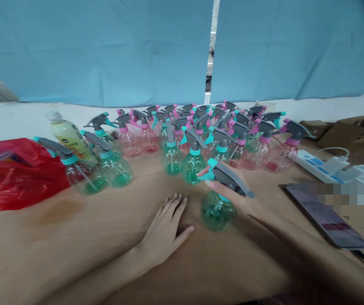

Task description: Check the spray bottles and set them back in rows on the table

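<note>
My right hand [233, 190] is closed round the neck of a green spray bottle [216, 214], just under its grey trigger head with a turquoise nozzle. The bottle stands about upright at the near middle of the table. To its left, my left hand [166, 228] lies flat on the wooden tabletop with fingers stretched out, holding nothing. Close behind the held bottle are a green spray bottle [194, 166] and a paler green one [172, 160]. Two more green-tinted ones, a left spray bottle [86, 178] and its neighbour spray bottle [117, 171], stand at the left.
Several pink and green spray bottles crowd the back, among them a pink bottle [279, 157]. A red plastic bag [26, 178] and a labelled drink bottle [70, 135] are at left. A phone [328, 218], power strip [315, 164] and cardboard [343, 133] lie right.
</note>
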The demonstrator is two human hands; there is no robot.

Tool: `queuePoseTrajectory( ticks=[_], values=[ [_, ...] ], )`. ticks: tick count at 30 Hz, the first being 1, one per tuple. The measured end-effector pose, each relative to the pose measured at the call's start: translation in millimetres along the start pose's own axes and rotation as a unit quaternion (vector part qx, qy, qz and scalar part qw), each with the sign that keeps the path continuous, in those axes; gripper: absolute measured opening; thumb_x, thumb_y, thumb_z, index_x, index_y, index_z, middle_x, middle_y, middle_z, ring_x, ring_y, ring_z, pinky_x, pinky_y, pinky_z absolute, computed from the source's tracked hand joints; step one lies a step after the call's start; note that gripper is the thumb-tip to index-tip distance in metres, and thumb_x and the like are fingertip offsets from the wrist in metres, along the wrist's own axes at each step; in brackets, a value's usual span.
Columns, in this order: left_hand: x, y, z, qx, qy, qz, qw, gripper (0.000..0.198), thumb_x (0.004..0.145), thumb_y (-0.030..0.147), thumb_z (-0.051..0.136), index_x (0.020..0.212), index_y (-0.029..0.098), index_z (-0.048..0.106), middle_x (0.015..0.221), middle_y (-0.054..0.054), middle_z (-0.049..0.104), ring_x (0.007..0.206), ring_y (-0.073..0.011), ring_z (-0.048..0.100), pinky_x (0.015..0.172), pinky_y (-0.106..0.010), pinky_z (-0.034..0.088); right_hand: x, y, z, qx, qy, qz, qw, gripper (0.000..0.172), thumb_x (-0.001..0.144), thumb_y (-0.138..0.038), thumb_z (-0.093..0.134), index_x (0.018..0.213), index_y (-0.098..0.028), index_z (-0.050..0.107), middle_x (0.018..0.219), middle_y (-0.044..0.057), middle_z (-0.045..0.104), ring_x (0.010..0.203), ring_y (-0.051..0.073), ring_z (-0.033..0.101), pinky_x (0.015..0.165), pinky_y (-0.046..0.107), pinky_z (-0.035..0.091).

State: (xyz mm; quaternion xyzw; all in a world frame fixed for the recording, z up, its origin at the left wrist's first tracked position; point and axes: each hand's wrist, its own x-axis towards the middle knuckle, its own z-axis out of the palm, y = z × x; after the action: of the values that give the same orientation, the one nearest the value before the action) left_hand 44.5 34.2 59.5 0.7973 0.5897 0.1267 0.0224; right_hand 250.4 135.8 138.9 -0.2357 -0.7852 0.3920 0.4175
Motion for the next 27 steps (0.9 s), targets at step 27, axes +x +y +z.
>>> queuePoseTrajectory(
  ticks=[27],
  values=[
    [-2.4,-6.3,1.9,0.04,0.021,-0.008,0.999,0.058,0.092,0.047,0.042,0.137,0.012,0.039,0.144,-0.018,0.041,0.134,-0.0307,0.035,0.106,-0.051,0.036,24.9,8.8,27.9,0.056,-0.053,-0.041,0.996,0.017,0.084,-0.038,0.058,0.095,-0.025,0.06,0.086,0.0,0.061,0.073,0.014,0.057,0.074,0.032,0.047]
  ],
)
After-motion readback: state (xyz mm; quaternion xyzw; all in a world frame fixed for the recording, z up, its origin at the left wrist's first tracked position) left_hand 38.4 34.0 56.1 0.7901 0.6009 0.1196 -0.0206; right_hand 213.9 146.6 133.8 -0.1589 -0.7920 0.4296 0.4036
